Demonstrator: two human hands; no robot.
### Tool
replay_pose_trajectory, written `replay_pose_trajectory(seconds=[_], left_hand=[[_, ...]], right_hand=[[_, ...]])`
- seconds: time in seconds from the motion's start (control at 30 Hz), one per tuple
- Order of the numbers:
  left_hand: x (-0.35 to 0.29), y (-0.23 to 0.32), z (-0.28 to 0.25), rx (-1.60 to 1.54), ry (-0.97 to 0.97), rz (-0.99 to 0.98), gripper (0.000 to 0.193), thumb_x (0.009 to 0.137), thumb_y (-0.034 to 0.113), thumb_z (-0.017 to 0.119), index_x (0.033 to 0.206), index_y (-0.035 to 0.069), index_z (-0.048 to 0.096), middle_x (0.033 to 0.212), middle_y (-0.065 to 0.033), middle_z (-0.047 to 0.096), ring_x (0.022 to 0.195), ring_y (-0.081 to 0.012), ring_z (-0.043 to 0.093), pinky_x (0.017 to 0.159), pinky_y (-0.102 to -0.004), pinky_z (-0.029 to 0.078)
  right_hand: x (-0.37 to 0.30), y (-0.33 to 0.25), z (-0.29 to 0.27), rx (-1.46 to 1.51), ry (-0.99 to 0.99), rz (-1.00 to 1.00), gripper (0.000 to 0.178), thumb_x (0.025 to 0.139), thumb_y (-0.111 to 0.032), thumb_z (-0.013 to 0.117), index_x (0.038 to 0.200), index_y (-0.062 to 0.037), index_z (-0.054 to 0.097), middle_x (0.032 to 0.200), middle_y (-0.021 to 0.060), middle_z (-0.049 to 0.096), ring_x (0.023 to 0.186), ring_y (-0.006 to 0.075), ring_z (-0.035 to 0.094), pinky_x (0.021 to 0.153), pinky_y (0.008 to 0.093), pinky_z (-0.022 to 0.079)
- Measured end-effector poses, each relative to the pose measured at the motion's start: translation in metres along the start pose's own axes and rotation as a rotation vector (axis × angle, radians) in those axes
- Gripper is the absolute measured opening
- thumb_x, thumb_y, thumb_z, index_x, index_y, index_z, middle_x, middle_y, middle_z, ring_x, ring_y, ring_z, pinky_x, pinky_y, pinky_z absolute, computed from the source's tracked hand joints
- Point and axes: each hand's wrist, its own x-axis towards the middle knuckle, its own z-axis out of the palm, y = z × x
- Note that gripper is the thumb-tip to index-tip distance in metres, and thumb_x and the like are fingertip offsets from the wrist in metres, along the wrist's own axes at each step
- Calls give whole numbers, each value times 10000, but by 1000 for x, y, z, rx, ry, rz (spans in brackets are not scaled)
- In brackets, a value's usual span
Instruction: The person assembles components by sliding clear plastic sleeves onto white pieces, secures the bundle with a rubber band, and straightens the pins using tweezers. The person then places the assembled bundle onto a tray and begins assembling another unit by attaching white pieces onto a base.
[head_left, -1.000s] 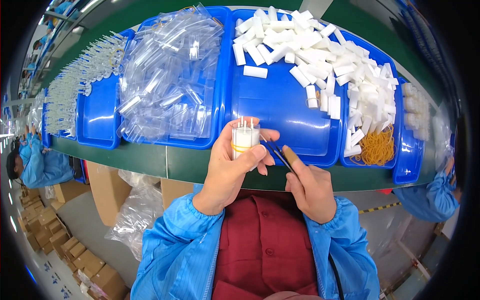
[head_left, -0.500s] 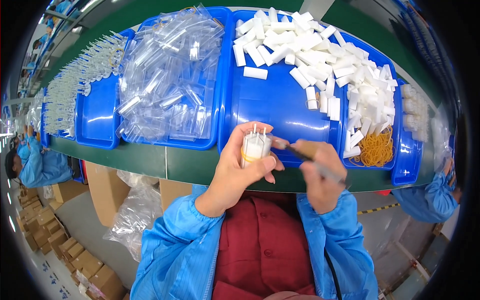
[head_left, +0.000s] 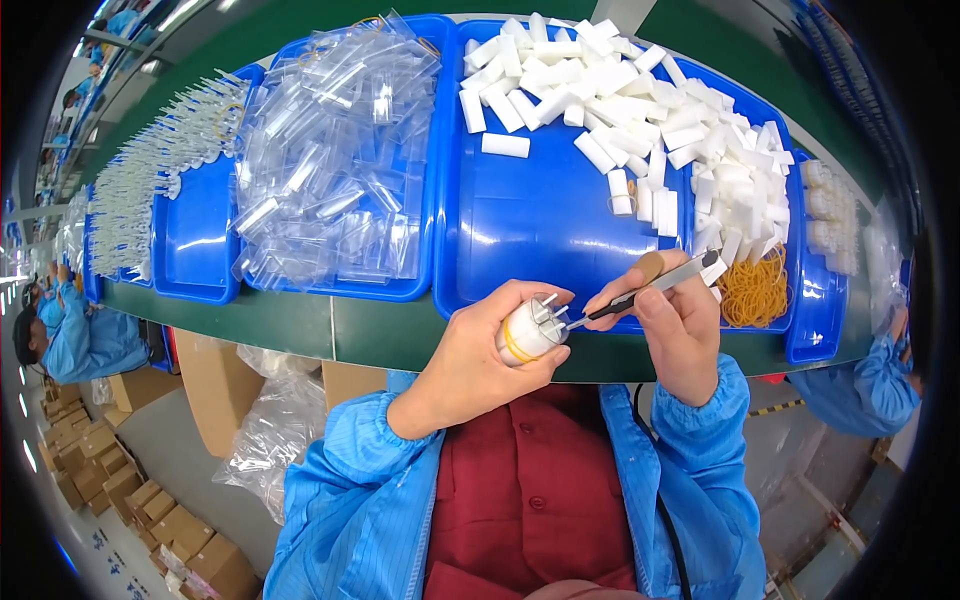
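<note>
In my left hand (head_left: 470, 345) is a white foam cylinder bundle (head_left: 520, 343) with a yellow rubber band round it. It is tilted to the right, and thin pins and clear plastic show at its upper end. My right hand (head_left: 675, 325) grips black-and-silver tweezers (head_left: 625, 300), their thin tip at the bundle's upper right edge. A tan cover sits on one right fingertip. Both hands are over the front edge of the blue tray (head_left: 540, 235). White foam pieces (head_left: 590, 85) are heaped in its far part, one with a rubber band round it.
Left of centre, a blue tray (head_left: 432, 240) holds clear plastic pieces (head_left: 335, 150). Further left are trays of pale pin-like parts (head_left: 165, 165). Yellow rubber bands (head_left: 755, 290) lie at right, near white parts (head_left: 830, 220). Cartons (head_left: 180, 520) and a plastic bag (head_left: 270, 430) lie below; co-workers sit both sides.
The bundle has tipped from upright toward the right and moved slightly lower. My right hand, blurred before, has turned, with the tweezers' tip now at the bundle.
</note>
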Motion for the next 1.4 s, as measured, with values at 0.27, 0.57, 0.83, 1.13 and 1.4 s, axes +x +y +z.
replay_pose_trajectory(seconds=[0.27, 0.57, 0.83, 1.13, 1.4], left_hand=[[-3, -1, 3, 91, -32, 12, 433, 808, 80, 765, 1201, 4, 601, 1061, -139, 693, 974, -228, 693, 861, -324, 537], [-5, -5, 4, 124, -31, 0, 418, 812, 102, 766, 1182, -5, 602, 1008, -149, 694, 920, -230, 694, 822, -333, 540], [2, -4, 3, 42, -41, -29, 421, 827, 117, 767, 1190, -7, 595, 1013, -126, 685, 930, -174, 663, 826, -318, 532], [-6, -7, 5, 75, 13, -5, 405, 813, 94, 759, 1175, -5, 608, 1008, -145, 686, 936, -196, 669, 835, -332, 531], [-6, -5, 1, 126, 57, 28, 393, 852, 120, 776, 1200, 26, 622, 1046, -63, 683, 953, -121, 631, 847, -281, 517]], right_hand=[[-2, 5, -5, 13, -162, 14, 167, 1037, -97, 501, 1157, 19, 504, 1048, 199, 689, 1000, 227, 693, 874, 321, 562], [-9, 0, 0, -234, -141, -21, 139, 997, -27, 544, 1123, 30, 558, 1032, 145, 697, 958, 184, 687, 840, 301, 545], [-9, 3, 3, -288, -101, -135, 152, 997, -20, 544, 1138, 36, 547, 1036, 158, 695, 950, 206, 698, 812, 310, 564], [-6, 6, 3, -144, -118, 41, 142, 1019, -56, 498, 1128, 34, 498, 1039, 176, 636, 989, 244, 689, 863, 363, 588], [-21, -9, 10, -204, 298, -100, 108, 939, 11, 575, 1015, 32, 648, 1010, 141, 641, 878, 212, 670, 817, 306, 542]])
